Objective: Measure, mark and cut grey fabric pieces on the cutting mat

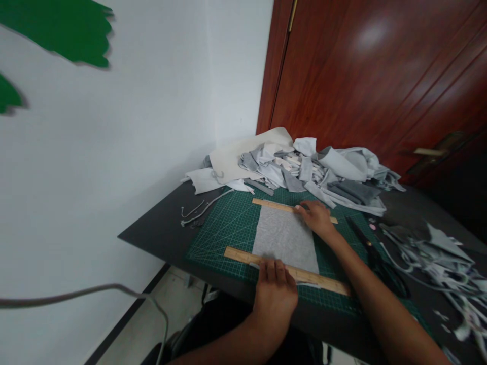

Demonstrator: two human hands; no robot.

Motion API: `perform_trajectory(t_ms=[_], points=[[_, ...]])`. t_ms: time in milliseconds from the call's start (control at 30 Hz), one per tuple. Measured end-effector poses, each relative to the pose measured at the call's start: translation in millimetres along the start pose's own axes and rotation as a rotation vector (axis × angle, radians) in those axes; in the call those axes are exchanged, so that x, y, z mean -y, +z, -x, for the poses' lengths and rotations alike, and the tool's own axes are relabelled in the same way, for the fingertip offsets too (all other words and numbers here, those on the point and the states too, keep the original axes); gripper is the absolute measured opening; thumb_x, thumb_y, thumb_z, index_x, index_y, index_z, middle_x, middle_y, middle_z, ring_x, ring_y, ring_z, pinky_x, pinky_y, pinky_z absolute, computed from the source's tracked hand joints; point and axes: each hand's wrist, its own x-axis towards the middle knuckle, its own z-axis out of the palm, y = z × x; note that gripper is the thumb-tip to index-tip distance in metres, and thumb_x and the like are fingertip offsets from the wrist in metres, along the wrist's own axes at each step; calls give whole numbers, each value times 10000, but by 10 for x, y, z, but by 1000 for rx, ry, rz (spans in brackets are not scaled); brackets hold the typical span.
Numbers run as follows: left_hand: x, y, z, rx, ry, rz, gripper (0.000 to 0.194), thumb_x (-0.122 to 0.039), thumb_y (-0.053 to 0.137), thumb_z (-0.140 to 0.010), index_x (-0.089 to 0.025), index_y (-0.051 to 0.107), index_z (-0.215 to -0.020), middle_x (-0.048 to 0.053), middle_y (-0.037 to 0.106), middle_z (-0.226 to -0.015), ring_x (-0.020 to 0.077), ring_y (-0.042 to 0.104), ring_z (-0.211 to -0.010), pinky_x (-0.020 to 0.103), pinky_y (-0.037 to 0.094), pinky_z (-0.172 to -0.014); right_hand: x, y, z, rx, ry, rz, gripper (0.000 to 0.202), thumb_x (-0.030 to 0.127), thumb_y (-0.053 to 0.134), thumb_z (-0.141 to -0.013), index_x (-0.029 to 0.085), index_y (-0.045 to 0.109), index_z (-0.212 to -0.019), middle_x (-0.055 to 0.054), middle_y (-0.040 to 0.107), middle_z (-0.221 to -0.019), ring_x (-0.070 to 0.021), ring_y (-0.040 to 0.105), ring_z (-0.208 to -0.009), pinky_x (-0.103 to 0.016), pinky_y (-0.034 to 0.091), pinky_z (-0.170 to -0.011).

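Observation:
A piece of light grey fabric [285,235] lies flat on a green cutting mat [213,233]. One wooden ruler [319,278] crosses its near edge, and a second wooden ruler [279,205] lies along its far edge. My left hand [276,291] is closed over the near ruler, fingers bent across it and pressing down; the thumb is hidden. At the far ruler, my right hand [317,218] grips toward its right part with thumb and fingers. A thin strip of fabric shows below the near ruler.
Black scissors [375,253] lie to the right of the fabric. Grey and white cloth scraps [300,165] are heaped at the back, with more scraps [445,258] at the right. Cords [205,208] lie at the left. A white wall and a red-brown door [361,76] border the table.

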Motion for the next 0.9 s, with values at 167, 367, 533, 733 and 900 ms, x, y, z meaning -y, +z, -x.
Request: perform_trajectory(t_ms=[167,367,533,733,900], points=[[-11,-20,-2,37,-4,-8,244,-297,780,-879,-114,796,-1040,178,765,-1101,344,732,-1057,512,596,-930,264,-255,15,220,-126,-256,359,461,533,-968,154,713,-1013,-69,695,-812,-209,619,-728,-307,428,-681],[30,-70,-46,114,43,33,233,-266,725,-924,-106,785,-1082,195,760,-1133,350,715,-1106,496,584,-922,600,-413,256,654,-359,-409,301,454,583,-946,193,730,-915,-41,709,-831,-191,622,-744,-295,450,-683],[68,-149,-123,205,46,72,228,-250,671,-957,-102,785,-1087,213,746,-1163,355,697,-1127,495,574,-906,628,-366,319,763,-393,-424,222,368,606,-937,198,725,-857,-31,688,-785,-184,602,-724,-292,444,-661],[166,-341,-243,365,23,222,203,-252,634,-962,-105,771,-992,182,733,-1121,313,676,-1034,450,560,-841,502,-329,447,714,-360,-529,266,439,634,-915,178,686,-909,1,617,-752,-155,538,-679,-265,415,-616],[236,-433,-286,382,28,304,202,-206,574,-979,-131,759,-945,132,705,-1020,303,633,-1018,462,517,-859,418,-414,683,466,-217,-601,301,452,610,-932,181,709,-1017,9,609,-745,-149,508,-652,-263,377,-595]])
